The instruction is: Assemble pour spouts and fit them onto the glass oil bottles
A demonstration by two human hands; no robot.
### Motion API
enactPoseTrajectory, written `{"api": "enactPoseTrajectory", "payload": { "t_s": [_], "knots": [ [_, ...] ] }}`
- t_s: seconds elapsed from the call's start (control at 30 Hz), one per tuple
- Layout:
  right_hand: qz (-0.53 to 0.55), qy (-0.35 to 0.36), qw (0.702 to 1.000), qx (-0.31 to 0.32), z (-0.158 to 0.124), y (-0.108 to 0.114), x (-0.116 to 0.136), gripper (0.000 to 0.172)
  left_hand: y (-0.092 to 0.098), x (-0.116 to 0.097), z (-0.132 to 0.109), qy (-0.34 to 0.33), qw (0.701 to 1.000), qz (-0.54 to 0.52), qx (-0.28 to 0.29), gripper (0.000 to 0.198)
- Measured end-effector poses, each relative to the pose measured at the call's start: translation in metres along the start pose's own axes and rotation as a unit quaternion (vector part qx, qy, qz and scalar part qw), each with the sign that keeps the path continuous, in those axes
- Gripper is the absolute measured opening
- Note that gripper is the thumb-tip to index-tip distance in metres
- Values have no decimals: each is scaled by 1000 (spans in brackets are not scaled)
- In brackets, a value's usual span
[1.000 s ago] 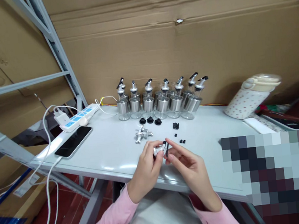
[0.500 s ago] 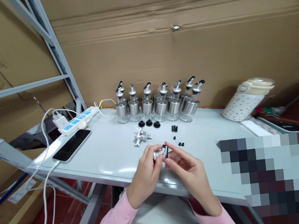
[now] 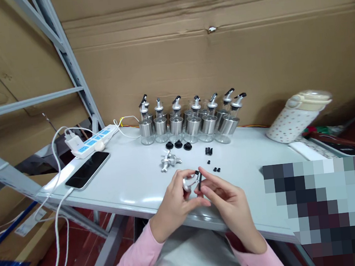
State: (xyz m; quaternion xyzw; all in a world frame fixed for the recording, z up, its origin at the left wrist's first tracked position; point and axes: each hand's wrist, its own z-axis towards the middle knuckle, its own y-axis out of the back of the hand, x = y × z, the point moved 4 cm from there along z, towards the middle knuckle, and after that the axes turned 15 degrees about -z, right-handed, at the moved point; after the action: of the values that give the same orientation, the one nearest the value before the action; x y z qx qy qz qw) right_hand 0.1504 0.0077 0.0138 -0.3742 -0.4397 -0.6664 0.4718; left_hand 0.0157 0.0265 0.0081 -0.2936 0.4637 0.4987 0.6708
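Note:
My left hand (image 3: 174, 199) grips a silver pour spout (image 3: 187, 185) between its fingers, with the thumb lifted off and stretched toward my right hand. In the fingertips of my right hand (image 3: 230, 197), a small black flap lever (image 3: 199, 181) stands against the spout's tip; whether it is fitted on cannot be made out. Beyond the hands lie a cluster of loose silver spouts (image 3: 169, 161) and three black stoppers (image 3: 178, 144). To their right are black flap levers (image 3: 209, 151) and small black caps (image 3: 217, 170).
Glass-and-steel oil bottles (image 3: 193, 126) topped with spouts stand in rows by the cardboard wall (image 3: 157, 59). On the left are a phone (image 3: 88, 171), a power strip (image 3: 94, 142) and white cables. A dotted flask (image 3: 296, 116) leans at the right, beside a pixelated area.
My left thumb has come off the spout and extended to the right. The black lever now shows more fully beside the spout tip. The view has shifted slightly.

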Motion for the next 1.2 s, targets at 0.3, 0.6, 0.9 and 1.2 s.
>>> {"api": "enactPoseTrajectory", "payload": {
  "t_s": [0.3,0.6,0.9,1.2],
  "knots": [
    [40,50,998,-8,6,0,7,27,2,-1,2,20,999,15,-36,44],
    [23,32,999,-24,6,0,4,13,2,-7,1,-16,997,67,-47,38],
    [25,29,998,-43,7,4,5,17,-1,-7,-1,-46,993,104,-20,22],
    [13,47,997,-64,5,5,6,12,-2,-7,-1,-75,989,127,11,21]
  ]
}}
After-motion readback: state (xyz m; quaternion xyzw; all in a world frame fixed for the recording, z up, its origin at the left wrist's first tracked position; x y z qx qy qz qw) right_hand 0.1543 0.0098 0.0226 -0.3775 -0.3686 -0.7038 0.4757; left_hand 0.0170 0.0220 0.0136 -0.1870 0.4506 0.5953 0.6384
